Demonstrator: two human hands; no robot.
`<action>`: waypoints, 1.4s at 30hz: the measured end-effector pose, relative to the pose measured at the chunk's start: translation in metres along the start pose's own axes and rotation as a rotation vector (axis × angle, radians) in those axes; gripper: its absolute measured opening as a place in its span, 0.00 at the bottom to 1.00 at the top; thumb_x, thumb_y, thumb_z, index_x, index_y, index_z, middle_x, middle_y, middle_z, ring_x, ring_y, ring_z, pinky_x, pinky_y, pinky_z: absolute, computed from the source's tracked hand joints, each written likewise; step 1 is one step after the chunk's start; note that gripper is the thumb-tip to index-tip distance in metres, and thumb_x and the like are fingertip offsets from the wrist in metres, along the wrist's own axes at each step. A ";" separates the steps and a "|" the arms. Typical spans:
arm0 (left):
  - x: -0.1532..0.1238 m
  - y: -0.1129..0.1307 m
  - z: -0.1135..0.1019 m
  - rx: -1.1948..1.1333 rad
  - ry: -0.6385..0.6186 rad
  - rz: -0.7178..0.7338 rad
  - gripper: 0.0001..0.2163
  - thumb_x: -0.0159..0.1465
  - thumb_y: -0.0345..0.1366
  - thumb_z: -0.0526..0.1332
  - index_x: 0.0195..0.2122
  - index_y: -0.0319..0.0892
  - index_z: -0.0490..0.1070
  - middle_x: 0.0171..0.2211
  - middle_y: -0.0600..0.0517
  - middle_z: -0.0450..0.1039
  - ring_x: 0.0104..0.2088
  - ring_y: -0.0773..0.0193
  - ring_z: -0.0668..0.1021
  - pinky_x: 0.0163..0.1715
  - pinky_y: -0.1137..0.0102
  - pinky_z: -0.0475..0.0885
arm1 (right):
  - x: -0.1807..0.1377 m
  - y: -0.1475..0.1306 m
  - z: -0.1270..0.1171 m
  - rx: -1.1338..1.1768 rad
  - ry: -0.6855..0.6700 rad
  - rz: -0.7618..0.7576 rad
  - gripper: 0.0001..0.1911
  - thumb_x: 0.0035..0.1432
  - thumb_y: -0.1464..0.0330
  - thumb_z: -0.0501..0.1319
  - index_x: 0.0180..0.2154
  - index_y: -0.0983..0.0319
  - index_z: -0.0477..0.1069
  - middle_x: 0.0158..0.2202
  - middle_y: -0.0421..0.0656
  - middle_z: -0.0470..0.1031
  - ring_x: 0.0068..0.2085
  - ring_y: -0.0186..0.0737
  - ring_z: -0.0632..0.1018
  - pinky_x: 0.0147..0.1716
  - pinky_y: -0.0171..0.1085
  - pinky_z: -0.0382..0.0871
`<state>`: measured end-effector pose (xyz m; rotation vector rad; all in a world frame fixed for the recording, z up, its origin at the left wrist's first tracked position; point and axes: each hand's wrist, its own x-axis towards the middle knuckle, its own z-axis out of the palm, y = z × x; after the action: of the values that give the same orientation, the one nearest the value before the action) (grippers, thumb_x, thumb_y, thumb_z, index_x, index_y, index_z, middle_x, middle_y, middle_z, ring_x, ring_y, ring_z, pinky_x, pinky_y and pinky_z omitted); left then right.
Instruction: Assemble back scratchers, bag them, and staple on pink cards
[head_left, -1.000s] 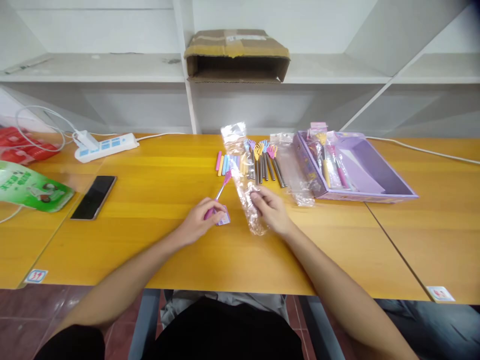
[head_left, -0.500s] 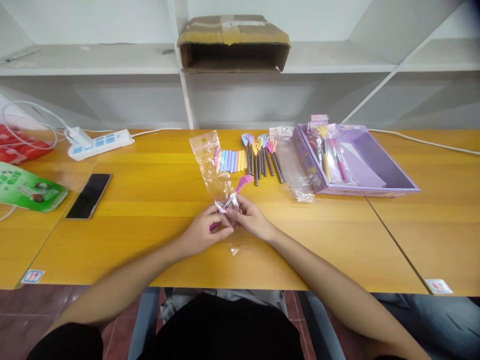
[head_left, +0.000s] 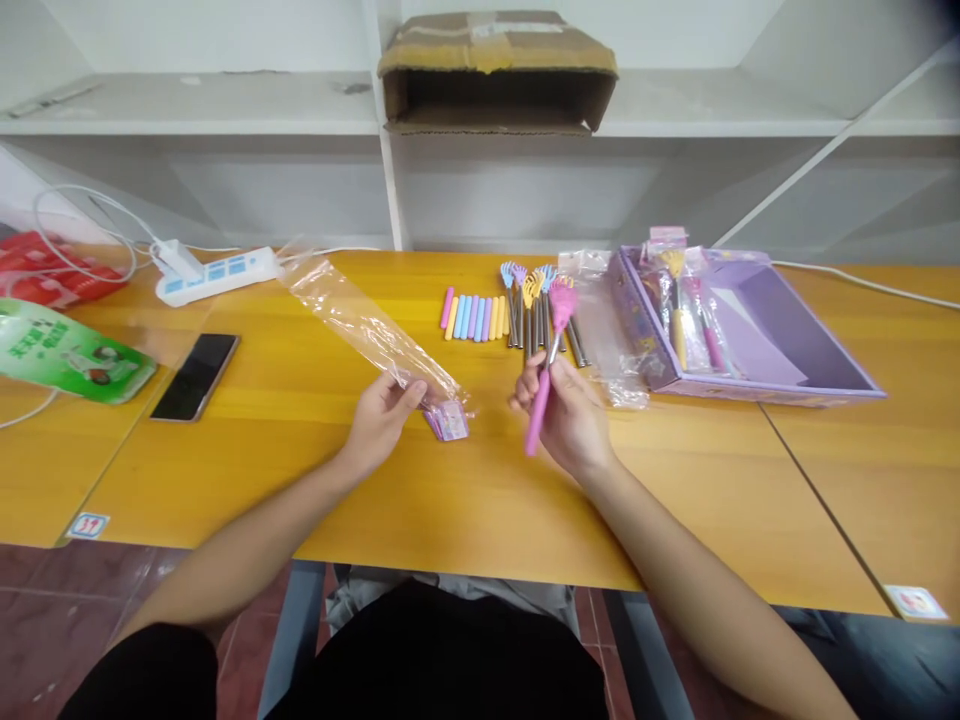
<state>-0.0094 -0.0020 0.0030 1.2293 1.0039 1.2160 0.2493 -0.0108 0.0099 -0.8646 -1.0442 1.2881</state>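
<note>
Holding a pink scratcher (head_left: 537, 425) in my right hand (head_left: 574, 415), fingers closed near the top of its handle, claw pointing away from me. Left hand (head_left: 381, 415) has the near end of a long clear bag (head_left: 360, 325) pinched, right by some small printed cards (head_left: 451, 421) (can't tell if they're inside it or underneath). I'd guess the scratcher is light, stiff along the metal shaft and smooth on the grip, so handle's the place to hold it, not those thin prongs. Bag looks flimsy and slippery; pinch an edge. Plenty of tabletop (head_left: 465, 510) between me and both hands, up to the front edge. Tighter beyond my right hand: metal-rod scratchers (head_left: 529, 310) sit close, then the wall of the purple box (head_left: 765, 390) off to the right.
</note>
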 end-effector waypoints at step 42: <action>0.000 0.000 0.005 -0.222 -0.224 -0.189 0.20 0.65 0.53 0.73 0.41 0.39 0.79 0.35 0.48 0.83 0.32 0.61 0.85 0.34 0.66 0.85 | -0.020 0.007 0.010 -0.507 -0.535 0.200 0.23 0.75 0.50 0.59 0.37 0.61 0.73 0.25 0.38 0.73 0.22 0.33 0.75 0.25 0.34 0.68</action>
<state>-0.0048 -0.0028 0.0037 1.0449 0.7789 0.9890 0.2376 -0.0301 0.0045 -1.0451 -1.7967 1.4905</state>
